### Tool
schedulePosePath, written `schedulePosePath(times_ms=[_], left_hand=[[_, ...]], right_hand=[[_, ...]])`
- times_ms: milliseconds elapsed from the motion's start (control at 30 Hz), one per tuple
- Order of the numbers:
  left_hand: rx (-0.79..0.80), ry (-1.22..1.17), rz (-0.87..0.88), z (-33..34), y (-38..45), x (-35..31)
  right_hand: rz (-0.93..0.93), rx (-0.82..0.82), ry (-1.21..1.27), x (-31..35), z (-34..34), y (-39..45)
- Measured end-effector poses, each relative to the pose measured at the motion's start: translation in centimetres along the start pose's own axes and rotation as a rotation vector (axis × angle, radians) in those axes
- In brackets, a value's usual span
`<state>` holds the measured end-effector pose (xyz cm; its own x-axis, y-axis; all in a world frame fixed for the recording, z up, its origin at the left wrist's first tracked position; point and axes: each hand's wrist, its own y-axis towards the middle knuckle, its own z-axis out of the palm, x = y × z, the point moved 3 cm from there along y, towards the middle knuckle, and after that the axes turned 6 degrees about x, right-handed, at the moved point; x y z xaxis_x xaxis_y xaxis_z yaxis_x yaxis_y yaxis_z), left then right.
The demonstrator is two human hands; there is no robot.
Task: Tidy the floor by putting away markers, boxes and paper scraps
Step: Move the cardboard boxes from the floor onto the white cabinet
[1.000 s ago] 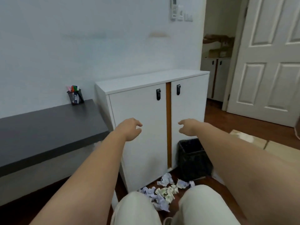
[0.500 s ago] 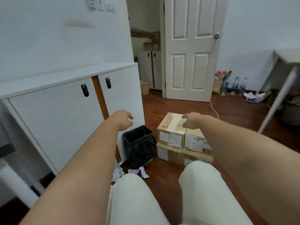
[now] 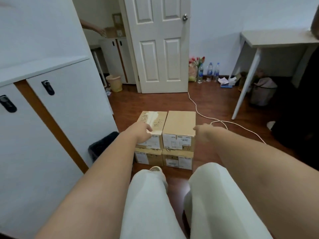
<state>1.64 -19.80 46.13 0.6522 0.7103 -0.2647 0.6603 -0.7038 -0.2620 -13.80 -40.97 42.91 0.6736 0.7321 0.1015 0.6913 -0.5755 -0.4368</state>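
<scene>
Several cardboard boxes stand stacked two high on the wooden floor in front of me. The top left box (image 3: 152, 122) has handwriting and tape on its lid; the top right box (image 3: 179, 125) is plain. Two lower boxes (image 3: 164, 158) sit beneath them. My left hand (image 3: 140, 132) hovers over the near left corner of the top left box, fingers loosely curled, holding nothing. My right hand (image 3: 202, 132) is at the right side of the top right box, fingers curled downward and empty. No markers or paper scraps show.
A white cabinet (image 3: 51, 118) stands on my left with a black waste bin (image 3: 101, 147) at its foot. A white cable (image 3: 215, 120) trails across the floor on the right. A white table (image 3: 276, 40) stands at the right, an open door (image 3: 160, 44) ahead.
My view has swung right, from the cabinet and paper scraps to the stacked boxes. Both hands have moved forward and down to the top boxes.
</scene>
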Motion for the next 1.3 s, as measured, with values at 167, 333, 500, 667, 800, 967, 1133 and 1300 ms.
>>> schedulePosePath(times_ms=[167,333,500,667,800,967,1133,1300], left_hand=[[0.026,-0.004,0.017,1.1,4.0,-0.2],[0.090,-0.071,0.027,3.0,7.2,-0.7],[0.150,-0.093,-0.003,5.8,11.0,-1.3],[0.253,-0.122,-0.001,9.1,15.0,-2.9],[0.315,-0.164,-0.035,10.6,17.6,-3.3],[0.299,-0.164,-0.080,11.6,24.0,-2.1],[0.338,-0.268,-0.089,11.1,27.2,-3.6],[0.350,-0.332,-0.144,13.2,30.8,-2.8]], right_hand=[[0.032,0.053,-0.004,-1.1,0.5,3.7],[0.028,0.079,0.010,-1.7,1.4,7.1],[-0.001,0.125,-0.011,-2.6,2.5,10.2],[0.087,0.121,0.070,-5.5,4.4,14.5],[0.073,0.137,0.141,-6.0,4.6,17.3],[0.047,0.151,0.220,-6.2,4.5,21.9],[0.043,0.194,0.350,-5.8,4.2,25.9],[0.110,0.226,0.500,-5.2,5.7,30.2]])
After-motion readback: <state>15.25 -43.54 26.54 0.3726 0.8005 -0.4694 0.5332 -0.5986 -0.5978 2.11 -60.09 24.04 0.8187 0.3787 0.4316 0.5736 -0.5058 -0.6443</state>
